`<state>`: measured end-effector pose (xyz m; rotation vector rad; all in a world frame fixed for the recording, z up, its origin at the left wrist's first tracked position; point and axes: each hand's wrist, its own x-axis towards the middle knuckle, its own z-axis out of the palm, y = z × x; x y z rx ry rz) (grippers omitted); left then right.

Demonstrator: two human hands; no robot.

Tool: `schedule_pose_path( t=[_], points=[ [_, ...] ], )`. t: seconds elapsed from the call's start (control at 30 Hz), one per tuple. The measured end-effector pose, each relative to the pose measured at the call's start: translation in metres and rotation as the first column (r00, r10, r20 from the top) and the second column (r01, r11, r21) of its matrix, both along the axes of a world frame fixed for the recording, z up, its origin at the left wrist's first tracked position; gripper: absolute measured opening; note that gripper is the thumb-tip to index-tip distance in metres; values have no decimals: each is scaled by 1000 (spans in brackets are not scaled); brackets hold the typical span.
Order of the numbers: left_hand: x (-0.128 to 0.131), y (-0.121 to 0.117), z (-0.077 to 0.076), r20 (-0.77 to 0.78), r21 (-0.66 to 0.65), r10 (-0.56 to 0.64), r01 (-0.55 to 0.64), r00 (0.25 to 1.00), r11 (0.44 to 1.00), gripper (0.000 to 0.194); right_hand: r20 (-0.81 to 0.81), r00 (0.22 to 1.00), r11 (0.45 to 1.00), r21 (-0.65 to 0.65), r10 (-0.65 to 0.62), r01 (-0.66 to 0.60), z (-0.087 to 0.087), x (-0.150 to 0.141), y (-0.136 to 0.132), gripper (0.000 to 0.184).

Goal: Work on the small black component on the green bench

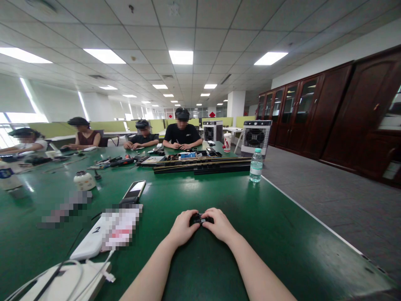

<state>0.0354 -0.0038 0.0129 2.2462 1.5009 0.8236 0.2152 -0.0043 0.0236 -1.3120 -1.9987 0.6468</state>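
Observation:
On the green tabletop (200,263), both of my hands meet around a small black object (198,218) with a lighter grey part; its kind is too small to make out. My left hand (183,228) grips it from the left between thumb and fingers. From the right, my right hand (218,225) closes on its other end, thumb near my left thumb. The fingers hide much of the object.
Left of my arms lie a white power bank (90,238), a phone (134,191), cables and a white box (75,288). A water bottle (256,166) stands at the right edge. Long black strips (206,166) and tools lie farther back. Several people sit beyond.

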Motion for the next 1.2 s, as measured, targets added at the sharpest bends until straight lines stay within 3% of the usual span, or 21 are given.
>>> schedule_pose_path(
  t=[1.2],
  points=[
    [0, 1, 0, 6, -6, 1, -1, 1000, 1000, 42, -112, 994, 1000, -23, 10, -13, -1, 4, 2, 29]
  ],
)
